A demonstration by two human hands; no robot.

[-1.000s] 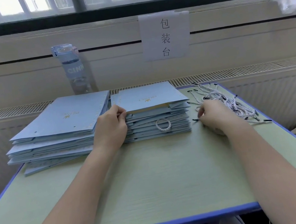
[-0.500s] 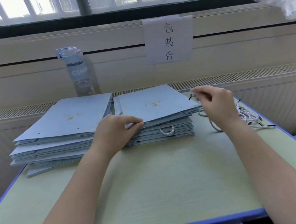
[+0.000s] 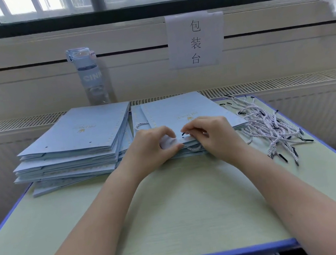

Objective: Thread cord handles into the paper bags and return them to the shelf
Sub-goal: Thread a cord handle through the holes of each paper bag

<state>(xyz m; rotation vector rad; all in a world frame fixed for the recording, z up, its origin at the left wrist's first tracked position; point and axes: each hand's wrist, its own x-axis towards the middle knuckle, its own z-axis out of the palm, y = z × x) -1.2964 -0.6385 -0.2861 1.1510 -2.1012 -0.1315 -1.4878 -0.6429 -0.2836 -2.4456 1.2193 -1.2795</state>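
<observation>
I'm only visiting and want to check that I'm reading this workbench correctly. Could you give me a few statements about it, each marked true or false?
1. The left hand and right hand are both at the top bag of the right-hand stack. True.
2. The loose cords lie left of the bags. False: the cord pile lies on the table to the right of the bags.
3. A water bottle stands behind the left stack. True.
4. The right hand holds scissors. False: it pinches a cord by its black tip.
</observation>
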